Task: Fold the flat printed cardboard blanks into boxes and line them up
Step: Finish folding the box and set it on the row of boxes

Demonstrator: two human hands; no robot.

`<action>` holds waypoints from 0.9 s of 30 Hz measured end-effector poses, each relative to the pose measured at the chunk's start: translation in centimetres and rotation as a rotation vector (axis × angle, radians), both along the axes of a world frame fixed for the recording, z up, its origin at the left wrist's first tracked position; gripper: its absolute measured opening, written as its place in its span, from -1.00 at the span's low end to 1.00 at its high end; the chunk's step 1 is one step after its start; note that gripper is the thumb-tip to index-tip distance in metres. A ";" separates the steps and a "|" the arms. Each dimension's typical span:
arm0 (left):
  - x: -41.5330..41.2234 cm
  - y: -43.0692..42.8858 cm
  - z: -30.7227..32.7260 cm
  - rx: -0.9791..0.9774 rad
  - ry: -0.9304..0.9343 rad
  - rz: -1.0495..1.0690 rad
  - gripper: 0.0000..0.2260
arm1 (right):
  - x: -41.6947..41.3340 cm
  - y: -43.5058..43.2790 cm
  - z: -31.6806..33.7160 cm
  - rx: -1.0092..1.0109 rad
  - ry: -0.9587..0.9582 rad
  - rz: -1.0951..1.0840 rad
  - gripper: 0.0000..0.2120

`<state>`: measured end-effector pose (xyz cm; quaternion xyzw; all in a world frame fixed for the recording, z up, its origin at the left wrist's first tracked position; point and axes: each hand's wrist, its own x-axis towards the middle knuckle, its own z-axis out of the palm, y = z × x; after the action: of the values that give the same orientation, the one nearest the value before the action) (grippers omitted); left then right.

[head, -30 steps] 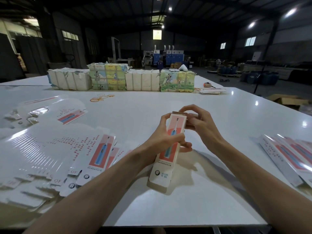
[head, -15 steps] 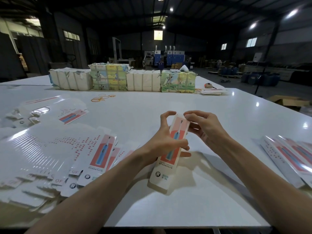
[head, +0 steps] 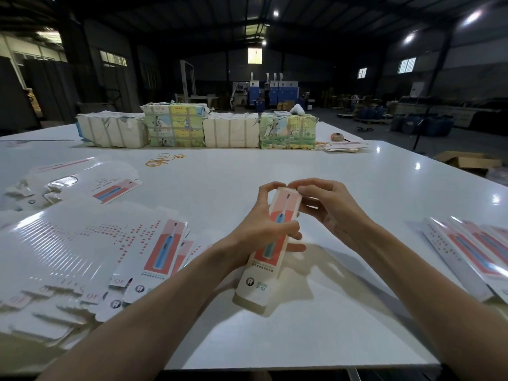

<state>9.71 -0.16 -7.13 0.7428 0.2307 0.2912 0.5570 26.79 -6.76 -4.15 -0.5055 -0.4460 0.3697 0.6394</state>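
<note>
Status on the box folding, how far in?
Early. Done: nothing clearly lined up; the printed pieces at the right edge may be finished boxes, but I cannot tell. In hand: one box, body formed, left hand gripping its middle, right hand pinching at its top end. Left: a big fanned pile of flat blanks on the left.

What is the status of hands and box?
Left hand grips box middle. Right hand pinches its far end. Flat blanks lie aside, both sides.

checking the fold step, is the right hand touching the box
Touching. The head view shows the right hand pinching the far end of the box, while the left hand grips its middle.
</note>
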 end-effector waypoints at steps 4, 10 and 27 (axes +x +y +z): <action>-0.2 0.3 0.1 -0.095 -0.130 0.015 -0.23 | -1.0 0.1 -0.6 0.061 -0.175 -0.008 -0.81; 0.2 0.2 -0.4 -0.095 -0.096 0.031 -0.20 | -0.9 -0.1 -1.2 0.126 -0.357 -0.118 -0.84; -0.2 -1.3 1.7 -0.633 -0.398 -0.004 -0.38 | -4.3 -1.1 -2.4 -0.171 -1.201 -0.153 -0.38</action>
<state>9.54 -1.46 -5.41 0.4632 0.1950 0.3431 0.7935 22.45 -7.91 -6.51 -0.7057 -0.6597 0.0079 0.2582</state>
